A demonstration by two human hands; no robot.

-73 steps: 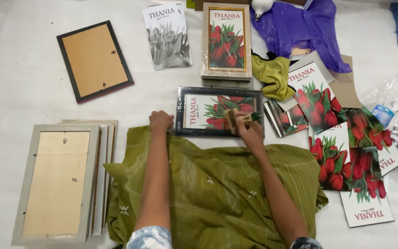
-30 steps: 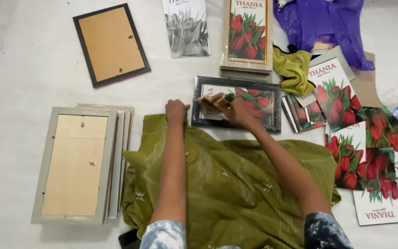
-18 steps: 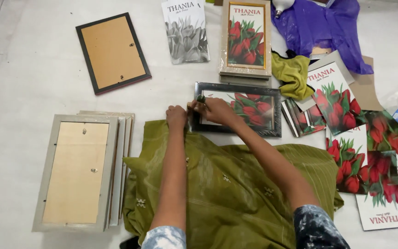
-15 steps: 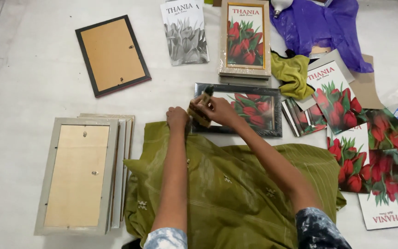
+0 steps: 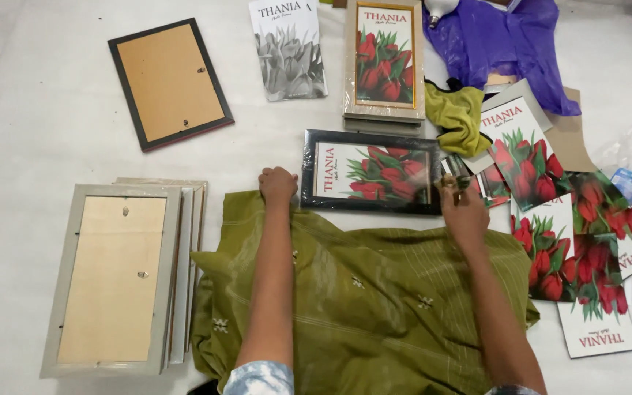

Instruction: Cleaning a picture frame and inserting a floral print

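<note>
A black picture frame [image 5: 374, 172] wrapped in clear film, with a red tulip print in it, lies face up on the white floor in front of me. My left hand [image 5: 278, 186] is closed in a fist at the frame's lower left corner, resting on the olive green cloth [image 5: 374, 292] over my lap. At the frame's right end, my right hand [image 5: 464, 212] pinches a small dark object [image 5: 456, 178]; I cannot tell what it is.
Several grey frames [image 5: 111, 278] lie stacked face down at the left. A black frame [image 5: 170, 82] lies face down at far left. A grey print [image 5: 288, 51], gold-framed tulip pictures [image 5: 384, 58], a purple bag [image 5: 506, 44], a yellow-green rag [image 5: 459, 117] and loose tulip prints [image 5: 572, 241] lie beyond and right.
My right hand has swept from the frame's left end, close to my left hand, across to its right end. The left hand has stayed at the lower left corner.
</note>
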